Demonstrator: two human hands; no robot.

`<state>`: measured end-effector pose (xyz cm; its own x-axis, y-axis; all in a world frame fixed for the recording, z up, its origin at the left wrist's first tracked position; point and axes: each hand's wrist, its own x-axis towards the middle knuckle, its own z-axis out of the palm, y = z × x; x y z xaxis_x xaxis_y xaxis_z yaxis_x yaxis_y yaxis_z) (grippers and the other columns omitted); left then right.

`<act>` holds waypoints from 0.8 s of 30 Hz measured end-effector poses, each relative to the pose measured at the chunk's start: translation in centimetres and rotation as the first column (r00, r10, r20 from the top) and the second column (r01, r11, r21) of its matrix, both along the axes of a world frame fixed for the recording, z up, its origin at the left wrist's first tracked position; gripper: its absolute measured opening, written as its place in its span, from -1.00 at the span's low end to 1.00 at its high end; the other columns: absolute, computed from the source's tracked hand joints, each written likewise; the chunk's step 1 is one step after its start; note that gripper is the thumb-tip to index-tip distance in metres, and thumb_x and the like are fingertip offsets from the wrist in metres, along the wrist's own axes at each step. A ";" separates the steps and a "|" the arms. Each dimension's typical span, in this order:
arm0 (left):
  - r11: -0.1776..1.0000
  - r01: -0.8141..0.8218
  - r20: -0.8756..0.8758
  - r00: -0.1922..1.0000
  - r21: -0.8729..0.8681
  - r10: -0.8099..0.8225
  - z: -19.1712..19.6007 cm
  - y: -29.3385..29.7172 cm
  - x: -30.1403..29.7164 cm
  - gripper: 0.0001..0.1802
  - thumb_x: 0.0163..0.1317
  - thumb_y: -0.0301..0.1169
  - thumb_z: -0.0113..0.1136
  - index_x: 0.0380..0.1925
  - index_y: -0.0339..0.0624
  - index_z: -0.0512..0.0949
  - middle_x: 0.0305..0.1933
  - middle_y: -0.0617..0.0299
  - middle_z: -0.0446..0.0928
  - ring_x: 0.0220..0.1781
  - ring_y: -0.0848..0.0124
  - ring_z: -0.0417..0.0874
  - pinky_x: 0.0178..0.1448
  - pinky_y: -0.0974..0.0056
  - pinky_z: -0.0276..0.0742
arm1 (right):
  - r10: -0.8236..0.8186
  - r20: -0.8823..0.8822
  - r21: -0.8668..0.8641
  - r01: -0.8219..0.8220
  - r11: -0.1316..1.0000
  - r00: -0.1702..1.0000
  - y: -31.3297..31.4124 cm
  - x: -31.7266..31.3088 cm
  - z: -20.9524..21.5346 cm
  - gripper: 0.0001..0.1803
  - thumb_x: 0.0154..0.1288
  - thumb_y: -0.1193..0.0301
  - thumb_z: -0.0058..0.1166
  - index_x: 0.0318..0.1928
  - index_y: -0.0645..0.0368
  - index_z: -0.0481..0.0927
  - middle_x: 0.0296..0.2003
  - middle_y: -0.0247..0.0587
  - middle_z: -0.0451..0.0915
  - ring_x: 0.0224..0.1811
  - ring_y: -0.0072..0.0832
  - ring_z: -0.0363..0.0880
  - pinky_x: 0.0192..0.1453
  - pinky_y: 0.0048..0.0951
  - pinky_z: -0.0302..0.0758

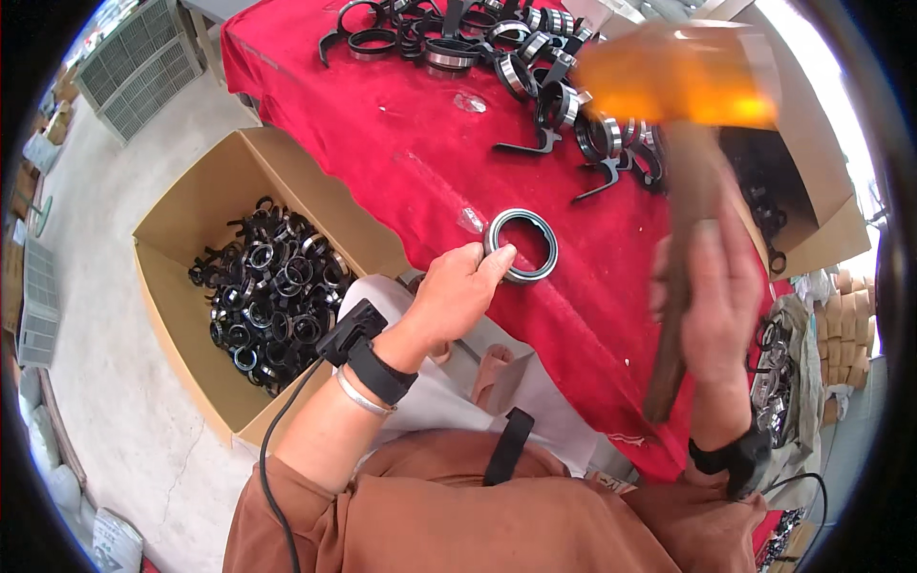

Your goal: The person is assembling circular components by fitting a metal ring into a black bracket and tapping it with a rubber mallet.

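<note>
Left hand (457, 286): fingers (497, 264) pinch the near rim of a ring (522, 245), pinning it flat on the red-clothed counter (382, 143), apparently to steady it under the mallet. The ring is round, black with a bright metal band. Right hand (718, 286): fingers clenched around a brown wooden handle, mallet (680, 76) raised, its amber head blurred. Similar rings with black brackets lie heaped (497, 43) at the far edge. A cardboard box (177, 205) left of the counter holds more.
</note>
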<state>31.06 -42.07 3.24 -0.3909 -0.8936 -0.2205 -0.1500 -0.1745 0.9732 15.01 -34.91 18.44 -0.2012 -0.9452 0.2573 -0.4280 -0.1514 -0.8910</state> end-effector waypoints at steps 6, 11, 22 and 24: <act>0.993 0.034 -0.014 0.999 -0.114 -0.036 -0.4 -0.4 -0.5 -0.45 0.23 -0.03 -0.04 -0.59 -0.39 0.39 -0.62 -0.07 0.38 -0.52 0.19 0.43 -0.34 0.13 0.35 | 0.052 -0.156 0.460 0.026 0.887 0.986 1.4 -1.6 -4.4 -0.49 0.40 0.32 -0.35 0.34 0.00 0.07 -0.60 -0.36 0.38 -0.68 -0.67 0.33 -0.61 -0.67 0.35; 0.988 0.030 0.049 0.999 -0.153 -0.023 -0.8 -0.6 -0.2 -0.44 0.22 0.00 -0.05 -0.59 -0.39 0.40 -0.60 -0.08 0.40 -0.52 0.17 0.44 -0.34 0.13 0.36 | -0.011 -0.013 0.482 0.016 0.876 1.000 0.8 -2.3 -4.6 -0.47 0.38 0.38 -0.26 0.34 0.00 0.05 -0.58 -0.39 0.36 -0.68 -0.70 0.33 -0.62 -0.65 0.36; 0.985 0.032 0.009 0.999 -0.170 -0.031 -1.2 -0.3 -0.1 -0.43 0.22 0.02 -0.05 -0.57 -0.38 0.42 -0.65 -0.04 0.40 -0.53 0.20 0.46 -0.35 0.13 0.37 | 0.051 -0.095 0.158 -0.035 0.987 0.994 0.2 -0.6 -4.7 -0.49 0.37 0.42 -0.30 0.32 0.06 0.10 -0.59 -0.40 0.38 -0.65 -0.72 0.29 -0.58 -0.67 0.33; 0.964 0.028 0.047 0.999 -0.265 -0.016 -1.3 -0.7 -0.4 -0.42 0.22 0.03 -0.05 -0.56 -0.39 0.42 -0.66 -0.03 0.39 -0.55 0.18 0.46 -0.36 0.13 0.37 | 0.082 -0.059 0.392 -0.053 0.919 0.995 -0.5 -1.4 -5.2 -0.50 0.38 0.39 -0.30 0.32 0.03 0.10 -0.60 -0.39 0.37 -0.66 -0.70 0.32 -0.59 -0.64 0.37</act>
